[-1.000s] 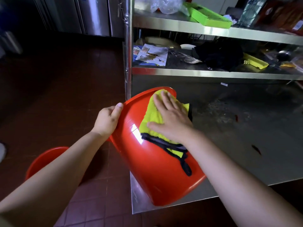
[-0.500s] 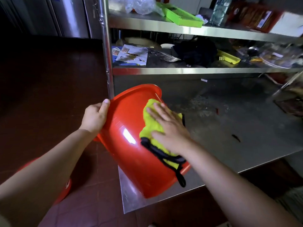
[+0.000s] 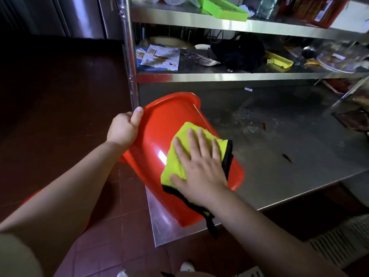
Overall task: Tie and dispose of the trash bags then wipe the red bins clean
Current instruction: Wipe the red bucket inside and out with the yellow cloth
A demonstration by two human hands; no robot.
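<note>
Risks sliding the tilted red bin (image 3: 159,132), mid-frame on the table (image 3: 279,156) corner, off its edge: left hand (image 3: 124,127) grip curled on rim, right hand (image 3: 199,166) flat, pressing yellow cloth (image 3: 179,156).

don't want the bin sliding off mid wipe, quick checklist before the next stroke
1. Left hand grips the red bin's rim: ok.
2. Right hand lies flat, fingers spread, on the yellow cloth: ok.
3. Cloth sits against the bin's outer wall: ok.
4. Bin rests tilted on the steel table, near its corner: ok, though close to the edge.
5. Cloth's black strap hangs past the table edge, could snag: not ok.
6. Inside of the bin is clean: cannot tell, it faces away.
</note>
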